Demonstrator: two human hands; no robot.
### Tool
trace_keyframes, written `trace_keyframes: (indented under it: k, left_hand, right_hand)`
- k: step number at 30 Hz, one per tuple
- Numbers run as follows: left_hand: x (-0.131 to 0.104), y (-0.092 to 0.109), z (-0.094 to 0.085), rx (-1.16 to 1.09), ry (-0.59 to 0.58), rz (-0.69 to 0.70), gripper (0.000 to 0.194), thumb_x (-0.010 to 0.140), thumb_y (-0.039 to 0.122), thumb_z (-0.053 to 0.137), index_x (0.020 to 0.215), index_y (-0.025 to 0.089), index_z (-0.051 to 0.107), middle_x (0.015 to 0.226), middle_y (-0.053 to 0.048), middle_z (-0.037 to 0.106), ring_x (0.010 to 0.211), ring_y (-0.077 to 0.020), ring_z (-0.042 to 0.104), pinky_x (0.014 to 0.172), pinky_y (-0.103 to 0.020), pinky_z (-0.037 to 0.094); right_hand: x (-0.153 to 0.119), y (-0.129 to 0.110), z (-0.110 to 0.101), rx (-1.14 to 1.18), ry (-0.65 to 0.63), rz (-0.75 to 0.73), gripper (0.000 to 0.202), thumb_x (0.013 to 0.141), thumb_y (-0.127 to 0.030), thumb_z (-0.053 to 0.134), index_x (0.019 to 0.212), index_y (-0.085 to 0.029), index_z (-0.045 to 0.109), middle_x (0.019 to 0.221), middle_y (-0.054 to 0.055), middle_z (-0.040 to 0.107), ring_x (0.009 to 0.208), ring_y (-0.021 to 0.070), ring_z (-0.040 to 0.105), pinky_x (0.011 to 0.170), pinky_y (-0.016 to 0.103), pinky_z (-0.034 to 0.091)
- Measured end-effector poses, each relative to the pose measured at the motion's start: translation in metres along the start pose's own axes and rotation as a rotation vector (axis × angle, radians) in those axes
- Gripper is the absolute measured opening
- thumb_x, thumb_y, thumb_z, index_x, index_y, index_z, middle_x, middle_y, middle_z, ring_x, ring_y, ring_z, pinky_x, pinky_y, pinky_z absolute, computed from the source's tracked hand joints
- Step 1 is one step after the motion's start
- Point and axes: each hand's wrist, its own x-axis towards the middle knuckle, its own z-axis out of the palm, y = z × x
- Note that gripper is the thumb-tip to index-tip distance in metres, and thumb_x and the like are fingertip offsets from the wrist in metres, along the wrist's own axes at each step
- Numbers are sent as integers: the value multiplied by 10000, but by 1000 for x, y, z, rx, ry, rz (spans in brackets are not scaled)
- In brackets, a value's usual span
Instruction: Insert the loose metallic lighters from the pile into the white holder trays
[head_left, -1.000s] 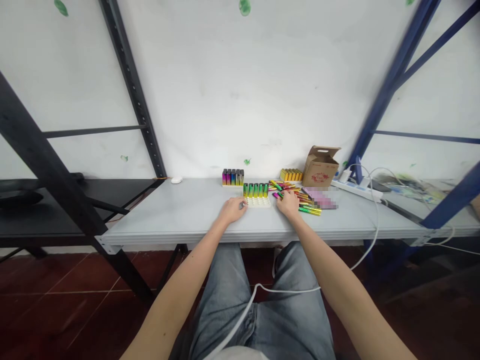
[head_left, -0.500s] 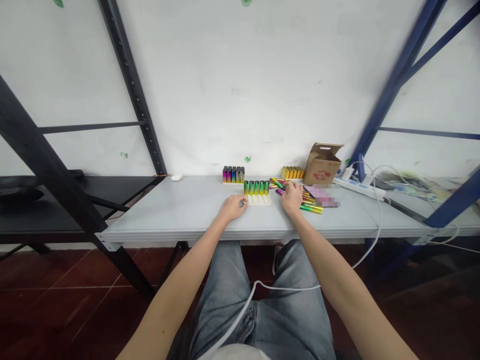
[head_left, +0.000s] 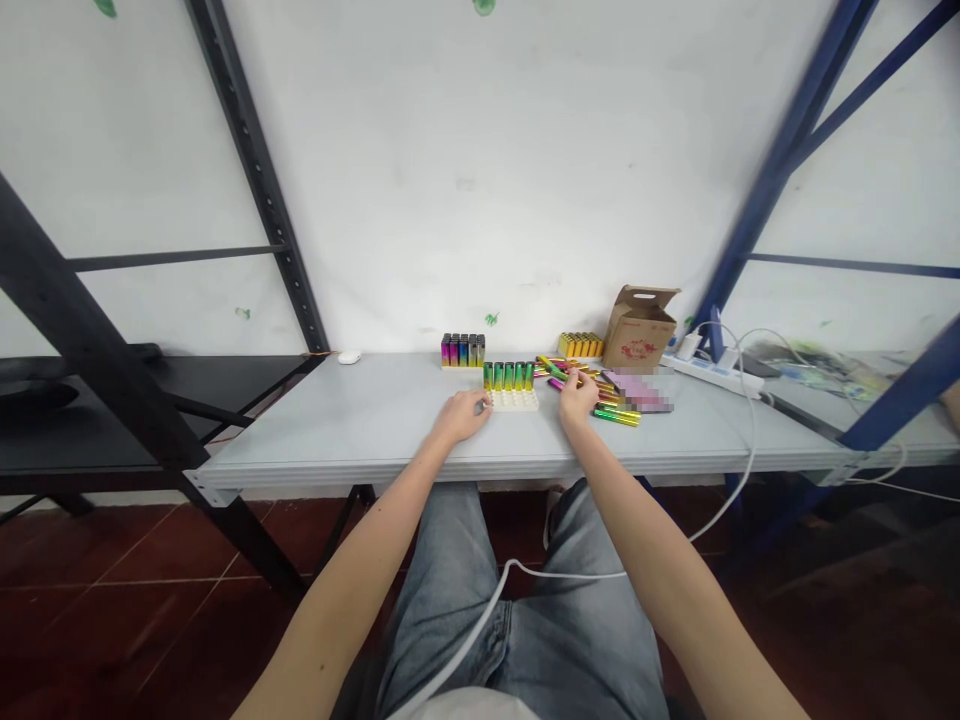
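Note:
My left hand point(head_left: 463, 416) is closed at the left end of a white rack point(head_left: 516, 402) with rows of holes, its thumb and fingertips on the rack's edge. Along the rack's back stands a row of shiny green-gold tubes point(head_left: 508, 376), upright and dark at the top. My right hand point(head_left: 577, 398) is over a loose pile of shiny tubes point(head_left: 616, 414) in green, gold, pink and purple, lying at different angles. Its fingers are curled together; what they pinch is hidden by the hand.
Behind stands a second rack of purple, blue and dark tubes point(head_left: 463, 350). Gold tubes point(head_left: 581, 345) stand by an open cardboard box point(head_left: 639, 328). A pink packet point(head_left: 637, 390) lies beside the pile. At right are a power strip point(head_left: 712, 374) and white cables; a small white case point(head_left: 349, 357) lies left.
The whole view has shifted slightly. My right hand has drawn a little to the left and its fingers are closer together. My left hand stays at the rack.

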Motion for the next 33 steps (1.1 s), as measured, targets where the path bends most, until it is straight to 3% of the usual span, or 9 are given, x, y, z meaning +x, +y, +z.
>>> trace_keyframes:
  k: [3,6,11,14,17,21,26,29,33]
  left_hand:
    - [0,-1,1,6,3,10,191,881,297,534,989,256,685,1173,-16,694,1114,-245,609,990,-367,468]
    - [0,-2,1,11,9,17,184,880,290,532,982,258,682,1176,-13,693,1108,-245,613,984,-366,472]
    - [0,-2,1,17,8,20,185,884,297,525,982,249,674,1180,-17,692,1107,-252,612,977,-373,475]
    - [0,-2,1,16,8,23,183,883,296,527,981,251,675,1176,-18,694,1117,-248,610,986,-367,472]
    - [0,-2,1,13,13,25,185,885,294,524,983,248,673,1171,-21,695,1112,-243,613,986,-358,471]
    - [1,-2,2,14,13,24,180,880,292,523,975,238,665,1170,-31,694,1110,-255,611,980,-365,468]
    - [2,-1,1,23,4,-9,153,861,303,538,932,215,642,1187,-56,681,1133,-266,599,988,-368,458]
    - [2,0,1,24,6,-20,134,849,290,551,923,206,626,1188,-64,675,1134,-266,599,986,-368,456]
    - [2,-1,1,19,6,-15,123,848,285,553,917,205,616,1159,-66,678,1121,-263,602,977,-369,458]
  right_hand:
    - [-1,-1,0,-17,-68,-21,412,876,-394,487,1044,-68,673,1108,203,666,1113,311,586,1023,447,393]
    - [-2,0,0,-67,-112,-46,370,756,-271,609,1056,-67,682,1141,192,664,1129,302,580,1044,423,389]
    - [-2,2,-1,-133,-76,32,339,695,-116,538,991,-93,701,1075,155,699,1053,294,621,1023,441,410]
    - [-4,-3,-4,-116,-39,66,264,752,-203,559,959,-105,690,1025,161,710,998,302,639,983,431,433]
    - [-7,-10,-7,-72,-3,21,326,857,-365,495,1021,-121,636,1041,166,701,979,291,644,941,408,450]
    - [-10,-15,-8,85,-44,58,315,903,-395,429,1098,-158,500,955,122,712,919,239,671,885,366,477]
    - [-9,-15,-5,416,-153,214,115,839,-261,487,928,-237,418,749,-4,687,694,164,671,712,283,510]
    - [-9,-15,-7,518,-249,294,107,804,-259,529,851,-238,436,698,-32,655,551,124,600,539,240,472]
    - [-9,-17,-10,595,-343,325,95,745,-232,566,838,-218,554,723,-35,624,551,93,546,441,199,431]
